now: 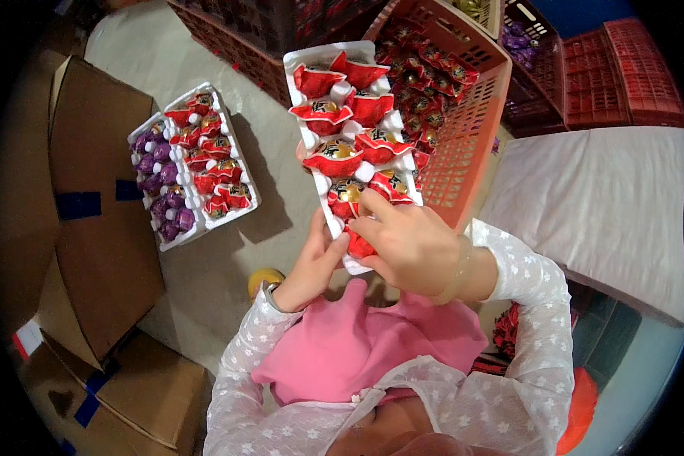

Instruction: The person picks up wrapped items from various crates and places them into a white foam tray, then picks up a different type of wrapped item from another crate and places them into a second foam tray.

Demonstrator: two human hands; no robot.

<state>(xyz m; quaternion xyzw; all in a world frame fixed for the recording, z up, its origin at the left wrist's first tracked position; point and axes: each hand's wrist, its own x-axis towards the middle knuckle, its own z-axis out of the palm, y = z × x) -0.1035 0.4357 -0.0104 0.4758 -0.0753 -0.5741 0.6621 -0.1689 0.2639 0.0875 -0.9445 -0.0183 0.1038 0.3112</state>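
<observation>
In front of me is a long white foam tray (309, 64), tilted, with red-and-gold wrapped round packets (332, 157) sitting in two rows. My left hand (311, 266) grips the tray's near left edge, thumb on top. My right hand (406, 247) is over the near end, its bent fingers and thumb closed about a red packet (359, 242) set in the tray. Part of that packet is hidden by the fingers. Beyond the tray to the right, an orange-red plastic crate (463, 144) holds many more loose red packets (425, 72).
At left on the floor lie foam trays (243, 156) of red packets and purple packets (159, 171). Open cardboard boxes (99, 205) stand at far left. Dark red crates (228, 45) rise behind. On the right is a white-covered surface (585, 197), with more red crates (615, 72) beyond.
</observation>
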